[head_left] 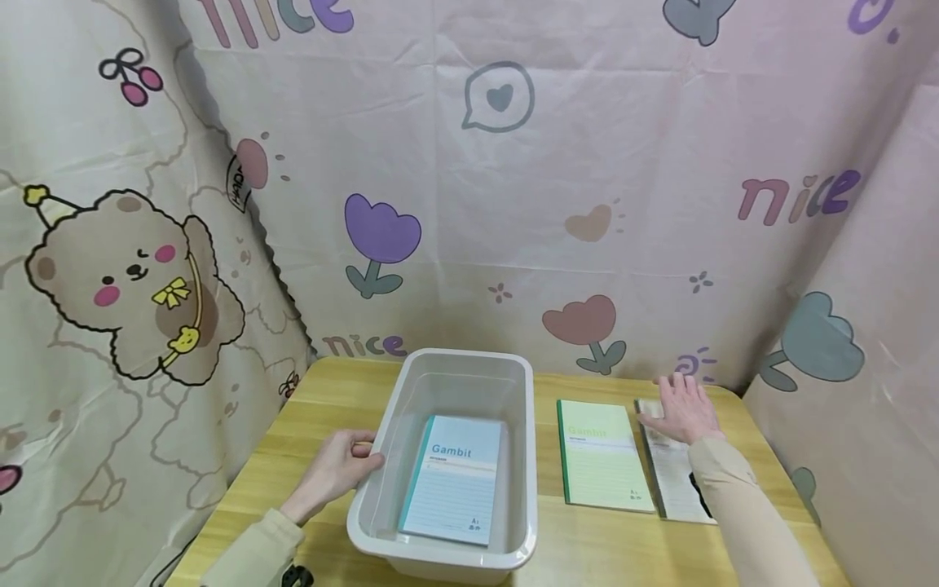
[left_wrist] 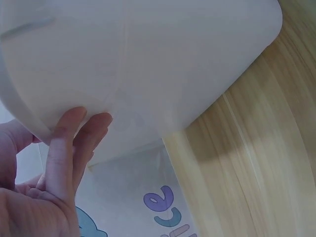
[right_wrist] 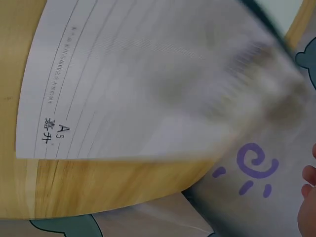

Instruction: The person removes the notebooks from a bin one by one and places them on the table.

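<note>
A pale grey plastic tub (head_left: 531,456) holds a blue notebook (head_left: 455,497) lying flat, its "Gambit" cover facing up. My left hand (head_left: 333,473) grips the tub's left rim. In the left wrist view its fingers (left_wrist: 61,153) press the outer wall while the thumb goes over the rim. Over the top of a white notebook (head_left: 676,481) on the right, my right hand (head_left: 687,412) reaches with fingers extended. The right wrist view has this notebook (right_wrist: 94,89) large, with a few fingertips (right_wrist: 309,175) at the right edge, apart from the cover there.
Between the tub and the white notebook lies a yellow-green notebook (head_left: 605,465) with a dark green spine. Everything stands on a wooden table (head_left: 271,489). A printed cloth (head_left: 499,204) hangs behind the table and along both sides.
</note>
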### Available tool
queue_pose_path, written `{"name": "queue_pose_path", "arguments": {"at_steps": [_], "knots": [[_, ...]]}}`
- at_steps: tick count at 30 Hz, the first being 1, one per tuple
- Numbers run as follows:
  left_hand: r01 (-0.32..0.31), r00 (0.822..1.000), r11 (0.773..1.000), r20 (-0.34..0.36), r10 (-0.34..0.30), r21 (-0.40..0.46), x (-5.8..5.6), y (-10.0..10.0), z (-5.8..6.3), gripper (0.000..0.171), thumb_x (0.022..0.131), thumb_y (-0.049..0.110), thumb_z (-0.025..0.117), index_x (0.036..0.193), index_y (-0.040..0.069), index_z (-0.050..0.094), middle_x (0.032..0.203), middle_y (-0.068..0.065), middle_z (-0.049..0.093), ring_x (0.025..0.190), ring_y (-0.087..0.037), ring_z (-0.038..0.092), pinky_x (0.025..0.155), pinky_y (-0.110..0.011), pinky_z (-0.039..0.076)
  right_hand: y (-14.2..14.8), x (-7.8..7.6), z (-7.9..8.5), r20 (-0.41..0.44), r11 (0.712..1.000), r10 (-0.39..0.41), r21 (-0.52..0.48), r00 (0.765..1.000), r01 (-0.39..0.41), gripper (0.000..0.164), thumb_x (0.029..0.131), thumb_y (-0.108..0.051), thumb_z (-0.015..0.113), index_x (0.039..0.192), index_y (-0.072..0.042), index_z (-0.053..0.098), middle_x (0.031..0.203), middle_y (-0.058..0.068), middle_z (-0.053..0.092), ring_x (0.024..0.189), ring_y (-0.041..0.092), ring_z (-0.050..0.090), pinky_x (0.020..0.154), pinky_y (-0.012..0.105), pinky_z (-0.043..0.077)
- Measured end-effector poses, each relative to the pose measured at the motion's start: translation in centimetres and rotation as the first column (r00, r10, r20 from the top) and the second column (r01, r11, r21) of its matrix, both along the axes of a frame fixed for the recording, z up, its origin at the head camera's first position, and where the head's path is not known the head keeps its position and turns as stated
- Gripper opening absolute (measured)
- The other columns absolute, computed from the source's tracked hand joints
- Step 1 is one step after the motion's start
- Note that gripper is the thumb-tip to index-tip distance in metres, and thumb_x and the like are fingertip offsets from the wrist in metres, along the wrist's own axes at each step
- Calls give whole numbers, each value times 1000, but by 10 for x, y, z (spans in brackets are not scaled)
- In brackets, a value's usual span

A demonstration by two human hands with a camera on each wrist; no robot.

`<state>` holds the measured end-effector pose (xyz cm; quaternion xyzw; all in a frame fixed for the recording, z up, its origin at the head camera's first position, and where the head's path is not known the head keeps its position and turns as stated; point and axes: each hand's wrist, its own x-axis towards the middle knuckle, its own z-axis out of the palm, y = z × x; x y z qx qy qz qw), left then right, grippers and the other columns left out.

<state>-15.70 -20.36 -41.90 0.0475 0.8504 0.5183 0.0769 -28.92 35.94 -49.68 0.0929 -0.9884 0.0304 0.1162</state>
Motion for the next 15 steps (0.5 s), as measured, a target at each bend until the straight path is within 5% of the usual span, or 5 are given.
{"name": "queue_pose_path", "arguments": {"at_steps": [15], "knots": [[2,1000,1000,-9,-2,-3,0,0,-1,40,89,0,60,125,-19,57,105,-34,72,86,-36,76,64,-36,65,-14,6,17,5,1000,-6,-14,1000,6,67,83,-41,73,129,3,53,116,30,53,108,46,48,94,64,40]]}}
